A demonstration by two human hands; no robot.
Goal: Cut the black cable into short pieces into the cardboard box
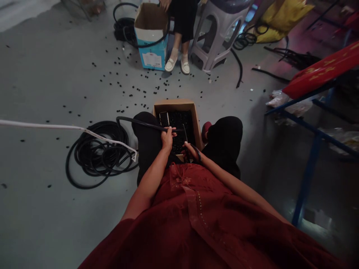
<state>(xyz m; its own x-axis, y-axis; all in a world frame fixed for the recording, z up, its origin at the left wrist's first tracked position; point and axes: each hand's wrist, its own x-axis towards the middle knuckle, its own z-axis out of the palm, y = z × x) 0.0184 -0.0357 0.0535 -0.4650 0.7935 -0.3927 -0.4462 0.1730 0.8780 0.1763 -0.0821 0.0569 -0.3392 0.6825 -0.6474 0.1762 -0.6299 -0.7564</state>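
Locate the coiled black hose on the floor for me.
In the head view, the coiled black hose lies on the floor to the person's left, beside their left knee, with a white cord running over it.

Dim, flat indoor light with no clear source; murky soft shadow around the left hand (167, 139) and right hand (191, 151); paler, washed-out floor (36, 71) well ahead of them; fisheye bending toward the frame edges; overall slight softness, no hard glare.

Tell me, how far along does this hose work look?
Done: the box already holds a heap of black pieces. In hand: the left hand grips a black hose above the box, with the right hand close by. Left: a big coil of hose lies on the floor.
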